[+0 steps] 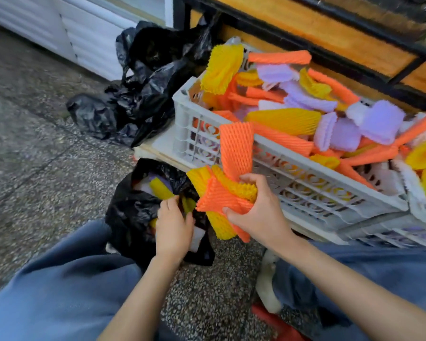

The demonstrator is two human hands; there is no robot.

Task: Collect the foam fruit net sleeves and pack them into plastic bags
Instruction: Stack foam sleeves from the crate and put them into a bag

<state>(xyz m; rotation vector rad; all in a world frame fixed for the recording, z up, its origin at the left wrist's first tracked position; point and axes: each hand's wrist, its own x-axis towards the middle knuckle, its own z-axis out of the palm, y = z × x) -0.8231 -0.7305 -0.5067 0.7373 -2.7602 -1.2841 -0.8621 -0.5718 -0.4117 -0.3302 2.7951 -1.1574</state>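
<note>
Gripping orange & yellow foam sleeves (221,198) tight in my R hand (258,207), w/ L hand (174,226) just left at black bag (128,210) mouth, grip unclear, crate (185,114) beyond.

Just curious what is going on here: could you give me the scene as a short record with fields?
Right hand: grips a bunch of orange and yellow sleeves
Left hand: at the mouth of the open black bag; grip unclear
Crate: pale plastic, piled with loose sleeves in orange, yellow and purple
Spare black bags: on the floor by the crate's far end
Stage: bunch not yet in the bag
</note>
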